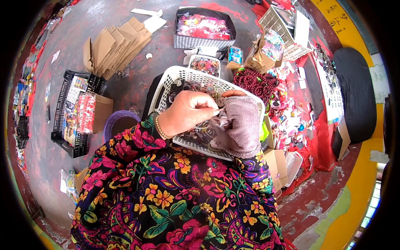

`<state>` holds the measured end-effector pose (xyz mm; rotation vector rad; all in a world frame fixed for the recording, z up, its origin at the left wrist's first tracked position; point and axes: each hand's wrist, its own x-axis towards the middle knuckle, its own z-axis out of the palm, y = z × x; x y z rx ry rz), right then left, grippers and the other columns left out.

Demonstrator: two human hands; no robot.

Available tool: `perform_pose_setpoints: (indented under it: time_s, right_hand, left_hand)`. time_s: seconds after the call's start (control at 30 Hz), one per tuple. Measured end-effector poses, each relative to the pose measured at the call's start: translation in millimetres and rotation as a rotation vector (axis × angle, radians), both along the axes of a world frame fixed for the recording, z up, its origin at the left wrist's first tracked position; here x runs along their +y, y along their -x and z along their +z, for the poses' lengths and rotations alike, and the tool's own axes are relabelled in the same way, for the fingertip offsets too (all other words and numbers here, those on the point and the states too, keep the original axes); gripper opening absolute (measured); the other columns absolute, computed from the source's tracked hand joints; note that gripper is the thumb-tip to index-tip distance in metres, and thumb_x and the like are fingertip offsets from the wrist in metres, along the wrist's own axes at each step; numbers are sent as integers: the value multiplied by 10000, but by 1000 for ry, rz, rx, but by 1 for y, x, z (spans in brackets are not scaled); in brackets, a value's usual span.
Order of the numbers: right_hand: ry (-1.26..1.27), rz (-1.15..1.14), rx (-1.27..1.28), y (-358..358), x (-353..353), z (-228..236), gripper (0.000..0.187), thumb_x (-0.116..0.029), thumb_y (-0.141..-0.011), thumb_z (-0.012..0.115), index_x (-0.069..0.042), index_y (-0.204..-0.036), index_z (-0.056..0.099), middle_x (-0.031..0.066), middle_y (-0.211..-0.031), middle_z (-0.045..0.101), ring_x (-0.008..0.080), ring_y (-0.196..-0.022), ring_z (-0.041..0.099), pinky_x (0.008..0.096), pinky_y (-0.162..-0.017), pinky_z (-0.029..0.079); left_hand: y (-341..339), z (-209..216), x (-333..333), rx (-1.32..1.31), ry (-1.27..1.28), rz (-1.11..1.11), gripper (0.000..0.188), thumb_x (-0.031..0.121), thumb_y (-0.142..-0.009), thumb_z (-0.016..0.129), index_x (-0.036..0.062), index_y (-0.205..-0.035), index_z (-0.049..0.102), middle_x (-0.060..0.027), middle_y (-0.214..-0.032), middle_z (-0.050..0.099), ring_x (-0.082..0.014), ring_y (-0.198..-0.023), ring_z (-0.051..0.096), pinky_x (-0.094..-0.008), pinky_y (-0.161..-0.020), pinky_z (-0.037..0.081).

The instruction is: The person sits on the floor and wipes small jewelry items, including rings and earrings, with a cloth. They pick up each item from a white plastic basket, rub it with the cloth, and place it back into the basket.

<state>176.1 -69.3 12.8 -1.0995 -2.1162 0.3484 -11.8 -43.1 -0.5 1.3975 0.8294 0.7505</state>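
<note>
My left hand (pixel 188 111), with a beaded bracelet at the wrist, reaches over a white plastic basket (pixel 170 75). Thumb and forefinger are pinched together beside a shiny, see-through piece that looks like plastic wrap (pixel 221 121); what exactly they grip is too small to make out. A mauve-grey cloth (pixel 243 125) covers most of my right hand (pixel 234 93), leaving only some fingers showing at its far edge. The two hands almost meet above the basket. Under them lie many small mixed ring-like pieces (pixel 202 88), partly hidden by my hands and the cloth.
Beyond the basket stand a smaller tray of trinkets (pixel 205 65) and a checked box of packets (pixel 204 43). Dark red beads (pixel 255 85) lie to the right. A purple bucket (pixel 109 125), black crate (pixel 62 114) and flattened cardboard (pixel 118 46) are left.
</note>
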Motion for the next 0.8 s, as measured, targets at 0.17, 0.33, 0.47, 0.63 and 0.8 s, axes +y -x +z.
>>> perform_pose_setpoints:
  time_s: [0.17,0.33,0.47,0.63,0.8]
  right_hand:
    - [47,-130,117,0,4,-6,307,-97,-603,742,-16,-855,586,141,-924,585,295,-835,558,367,-761,444]
    - [-11,-220,85,10,6,12,331,-143,-613,731,-63,-910,609,98,-864,583,269,-802,576,353,-724,465]
    - [-116,-125,-281,9,14,10,283,-161,-691,655,-141,-971,621,38,-963,582,239,-889,554,354,-736,468]
    - [254,-218,104,15,9,4,272,-177,-754,653,-129,-1016,603,76,-879,599,259,-813,583,361,-705,459]
    - [266,-55,157,11,9,12,135,-147,-797,637,-85,-916,631,107,-771,626,276,-716,604,357,-689,455]
  left_hand:
    - [5,-8,3,-85,133,-44,44,34,-881,575,7,-897,607,1,-743,594,-30,-648,518,-203,-573,421]
    - [10,-17,10,-570,444,34,133,106,-937,499,28,-1018,569,-25,-745,571,-105,-677,564,-229,-591,422]
    - [11,-19,12,-750,476,30,155,146,-950,489,41,-1035,566,-46,-853,621,-125,-783,599,-225,-627,428]
    - [4,-17,9,-725,414,23,126,126,-948,489,61,-1026,564,-58,-866,626,-147,-837,600,-227,-658,421]
    - [9,-22,9,-526,378,-72,106,126,-941,513,65,-1013,562,-65,-909,630,-85,-801,565,-190,-634,402]
